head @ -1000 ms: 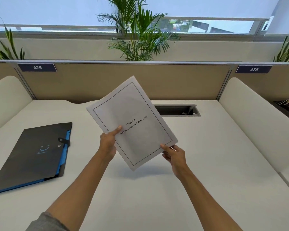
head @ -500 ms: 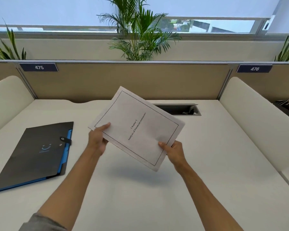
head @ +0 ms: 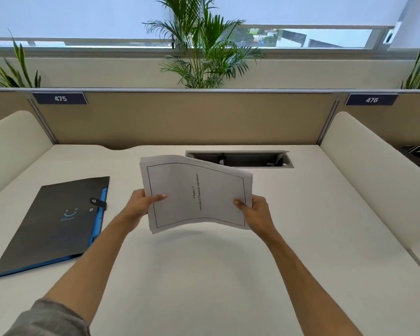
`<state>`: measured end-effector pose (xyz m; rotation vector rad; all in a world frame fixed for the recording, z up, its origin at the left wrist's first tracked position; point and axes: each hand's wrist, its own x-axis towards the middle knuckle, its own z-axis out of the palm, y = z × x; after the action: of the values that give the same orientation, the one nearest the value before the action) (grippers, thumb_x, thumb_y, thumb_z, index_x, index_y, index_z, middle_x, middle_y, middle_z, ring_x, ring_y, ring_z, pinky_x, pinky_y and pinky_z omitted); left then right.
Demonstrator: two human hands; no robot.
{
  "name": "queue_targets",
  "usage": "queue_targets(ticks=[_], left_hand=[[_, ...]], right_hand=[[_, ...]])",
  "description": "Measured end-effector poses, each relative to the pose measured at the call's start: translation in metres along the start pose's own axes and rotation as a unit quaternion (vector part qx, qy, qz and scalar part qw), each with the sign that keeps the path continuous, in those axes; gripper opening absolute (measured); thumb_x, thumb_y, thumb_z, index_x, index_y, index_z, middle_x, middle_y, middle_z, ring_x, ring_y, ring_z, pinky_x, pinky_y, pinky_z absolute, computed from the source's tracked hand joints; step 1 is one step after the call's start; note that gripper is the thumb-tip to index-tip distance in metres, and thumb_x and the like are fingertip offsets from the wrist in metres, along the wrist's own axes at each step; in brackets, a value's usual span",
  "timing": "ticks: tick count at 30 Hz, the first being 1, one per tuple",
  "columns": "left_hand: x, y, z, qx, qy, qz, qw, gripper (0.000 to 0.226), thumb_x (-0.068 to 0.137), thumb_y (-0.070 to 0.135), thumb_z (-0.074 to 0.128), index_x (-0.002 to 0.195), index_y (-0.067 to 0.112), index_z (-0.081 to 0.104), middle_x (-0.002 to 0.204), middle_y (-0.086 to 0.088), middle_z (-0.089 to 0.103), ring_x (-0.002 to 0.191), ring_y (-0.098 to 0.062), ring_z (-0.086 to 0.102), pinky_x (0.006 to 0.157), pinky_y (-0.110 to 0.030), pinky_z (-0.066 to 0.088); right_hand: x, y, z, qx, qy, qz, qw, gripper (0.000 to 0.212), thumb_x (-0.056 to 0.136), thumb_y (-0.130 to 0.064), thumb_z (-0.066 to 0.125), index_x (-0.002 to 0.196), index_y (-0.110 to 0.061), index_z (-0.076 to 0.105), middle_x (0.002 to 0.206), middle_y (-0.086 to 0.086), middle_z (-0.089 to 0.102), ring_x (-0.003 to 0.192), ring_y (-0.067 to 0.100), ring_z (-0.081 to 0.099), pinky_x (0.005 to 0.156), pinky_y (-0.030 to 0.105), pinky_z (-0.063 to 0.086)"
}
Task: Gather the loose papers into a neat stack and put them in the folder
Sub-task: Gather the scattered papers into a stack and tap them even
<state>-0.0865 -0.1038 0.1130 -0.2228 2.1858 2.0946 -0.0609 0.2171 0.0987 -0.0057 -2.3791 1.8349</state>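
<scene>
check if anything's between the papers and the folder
Nothing visible lies on the desk between them. Both hands, left and right, hold the papers above it. The folder lies to the left, but its snap strap looks fastened, so it needs opening first.

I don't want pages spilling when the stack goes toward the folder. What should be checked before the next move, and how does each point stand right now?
1. Both hands hold the papers: ok, left hand and right hand each have a grip on a side edge.
2. Edges squared: not ok, sheet corners fan out at the far edge.
3. Stack flat: not ok, it bows between the hands.
4. Folder open: not ok, its flap lies closed.
5. Strap unfastened: cannot tell.
</scene>
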Motion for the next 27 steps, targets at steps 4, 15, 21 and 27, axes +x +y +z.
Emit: queue_targets(ticks=[4, 15, 21, 27], left_hand=[[-0.003, -0.018, 0.016, -0.074, 0.070, 0.019, 0.995, 0.008, 0.083, 0.011, 0.073, 0.091, 0.014, 0.073, 0.094, -0.004, 0.077, 0.082, -0.019, 0.074, 0.071, -0.032, 0.056], [-0.021, -0.072, 0.041, -0.089, 0.099, 0.010, 0.991, 0.034, 0.079, 0.011, 0.078, 0.111, 0.009, 0.070, 0.102, -0.001, 0.075, 0.096, -0.018, 0.070, 0.087, -0.035, 0.052], [-0.020, -0.069, 0.045, -0.067, 0.111, 0.031, 0.991, 0.030, 0.080, 0.016, 0.078, 0.109, 0.017, 0.070, 0.091, 0.011, 0.076, 0.086, -0.009, 0.071, 0.072, -0.021, 0.053], [-0.022, -0.071, 0.046, -0.057, 0.102, 0.031, 0.993, 0.024, 0.081, 0.018, 0.077, 0.103, 0.022, 0.071, 0.089, 0.013, 0.077, 0.084, -0.005, 0.072, 0.067, -0.015, 0.053]], right_hand=[[-0.007, 0.008, 0.013, 0.021, 0.035, -0.006, 0.999, 0.016, 0.094, -0.016, 0.063, 0.108, -0.015, 0.071, 0.091, -0.010, 0.071, 0.085, 0.003, 0.067, 0.073, 0.018, 0.056], [-0.034, 0.043, 0.024, 0.064, 0.045, 0.084, 0.993, 0.008, 0.092, -0.019, 0.067, 0.097, -0.024, 0.070, 0.089, -0.006, 0.073, 0.084, 0.010, 0.067, 0.068, 0.017, 0.050], [-0.037, 0.045, 0.024, 0.059, 0.061, 0.087, 0.993, 0.005, 0.092, -0.021, 0.068, 0.097, -0.023, 0.068, 0.085, -0.007, 0.071, 0.078, 0.009, 0.066, 0.061, 0.012, 0.050], [-0.036, 0.049, 0.022, 0.043, 0.064, 0.083, 0.994, 0.006, 0.091, -0.020, 0.068, 0.097, -0.021, 0.067, 0.084, -0.011, 0.069, 0.078, 0.001, 0.064, 0.058, 0.006, 0.048]])
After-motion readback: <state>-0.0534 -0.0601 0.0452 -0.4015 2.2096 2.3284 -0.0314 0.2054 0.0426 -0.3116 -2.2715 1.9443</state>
